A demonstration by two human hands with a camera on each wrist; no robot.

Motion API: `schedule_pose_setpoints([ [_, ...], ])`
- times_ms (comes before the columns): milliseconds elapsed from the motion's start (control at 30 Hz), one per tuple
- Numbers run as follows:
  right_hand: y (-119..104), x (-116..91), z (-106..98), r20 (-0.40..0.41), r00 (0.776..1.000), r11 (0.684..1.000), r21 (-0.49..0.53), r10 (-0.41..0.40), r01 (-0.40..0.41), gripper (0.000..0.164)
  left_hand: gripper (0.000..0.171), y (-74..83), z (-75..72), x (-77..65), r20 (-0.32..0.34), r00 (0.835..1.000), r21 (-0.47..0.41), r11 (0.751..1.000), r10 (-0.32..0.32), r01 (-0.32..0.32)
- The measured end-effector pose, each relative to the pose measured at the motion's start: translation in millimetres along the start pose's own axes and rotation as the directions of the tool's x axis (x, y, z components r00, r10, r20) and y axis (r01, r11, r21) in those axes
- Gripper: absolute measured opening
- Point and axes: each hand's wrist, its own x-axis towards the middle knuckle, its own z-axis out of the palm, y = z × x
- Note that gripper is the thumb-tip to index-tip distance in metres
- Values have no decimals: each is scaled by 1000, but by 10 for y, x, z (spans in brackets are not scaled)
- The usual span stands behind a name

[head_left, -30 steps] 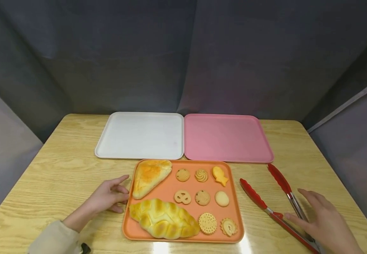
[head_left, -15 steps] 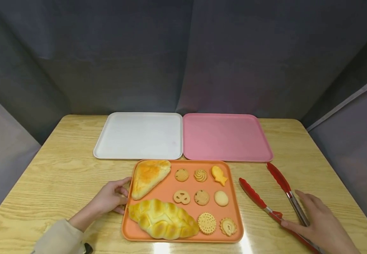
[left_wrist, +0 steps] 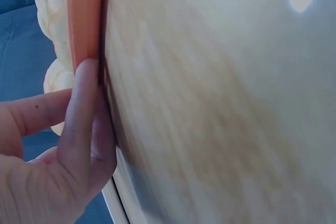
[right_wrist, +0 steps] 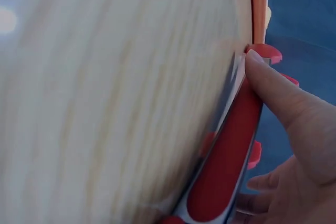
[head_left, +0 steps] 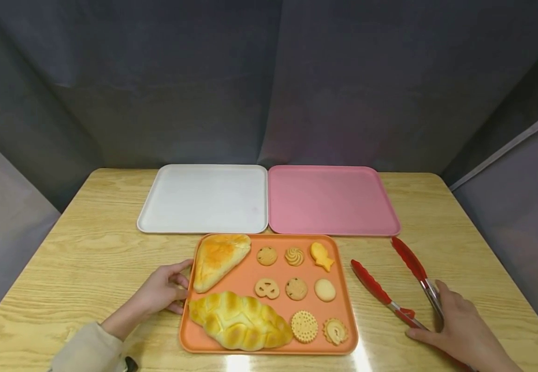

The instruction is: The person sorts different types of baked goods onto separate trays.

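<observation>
In the head view my left hand (head_left: 163, 289) is at the left rim of the orange tray (head_left: 269, 347), its fingers bent against the edge. The left wrist view shows the thumb on the side of the tray's rim (left_wrist: 84, 19). A triangular bread (head_left: 219, 258) and a braided bread (head_left: 241, 320) lie on the tray beside this hand. At the right, my right hand (head_left: 459, 330) grips spread red-and-steel tongs (head_left: 405, 312). Its thumb presses one handle in the right wrist view (right_wrist: 226, 156), while the fingers go round the other handle.
Several cookies, among them a pretzel-shaped one (head_left: 266, 289) and a fish-shaped one (head_left: 322, 257), lie in rows on the tray's right half. Behind it stand a white tray (head_left: 208, 201) and a pink tray (head_left: 334, 201), side by side. Dark cloth (head_left: 269, 82) hangs behind the wooden table (head_left: 87, 248).
My left hand has moved right to the orange tray's edge. The right hand has come down onto the tongs and closed round their handles; the tongs stay spread.
</observation>
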Motion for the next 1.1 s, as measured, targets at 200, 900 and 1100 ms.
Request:
schedule_pose_setpoints([
  [200, 7, 11, 47, -28, 999, 999, -26, -21, 20, 116, 71, 3, -4, -1, 4, 1000, -1, 1000, 10, -10],
  [900, -35, -36, -69, -14, 1000, 998, 61, 16, -15, 104, 71, -3, -10, 2, 3, 1000, -6, 1000, 4, -4],
  [1100, -66, -57, -61, -96, 994, 997, 44, -51, 56, 97, 71, -12, -9, 8, 2, 1000, -1, 1000, 4, -4],
])
